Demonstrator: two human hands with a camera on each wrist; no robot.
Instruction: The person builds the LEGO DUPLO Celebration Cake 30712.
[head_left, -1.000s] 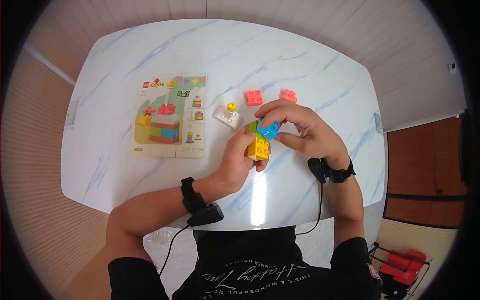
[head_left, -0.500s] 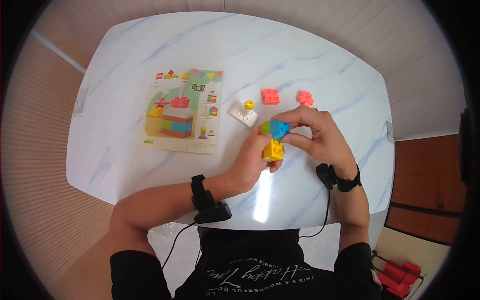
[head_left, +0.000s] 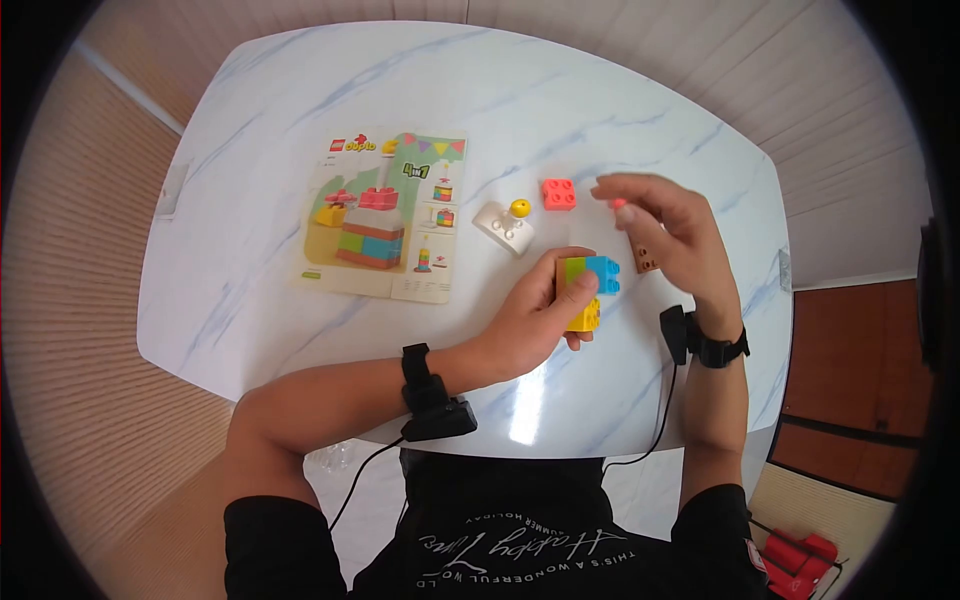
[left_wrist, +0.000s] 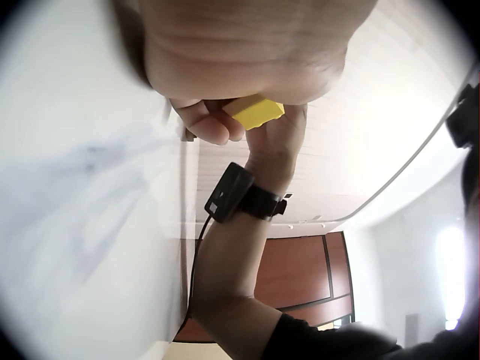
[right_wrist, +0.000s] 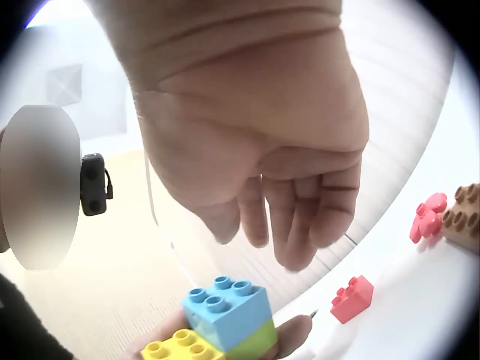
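My left hand [head_left: 535, 310] grips a joined block of Duplo bricks, its thumb lying across the front. In it are a green brick [head_left: 574, 268], a blue brick [head_left: 604, 275] with studs facing right, and a yellow brick [head_left: 584, 316] nearer me. The right wrist view shows the blue brick on top of the green one, beside the yellow. Beyond the block, my right hand [head_left: 680, 240] hovers with loosely bent fingers and nothing held. It partly covers a pink flower piece [head_left: 618, 204] and a brown brick [head_left: 643, 255], which lie side by side in the right wrist view.
A pink brick [head_left: 558, 194] lies on the marbled table [head_left: 240, 250] beyond the left hand. Nearby is a white arched piece [head_left: 502, 230] with a round yellow piece [head_left: 519, 208] at its far end. A Duplo booklet [head_left: 385, 215] lies to the left.
My right hand has let go of the blue brick and moved away, up and to the right. My left hand still holds the block. The head view has shifted.
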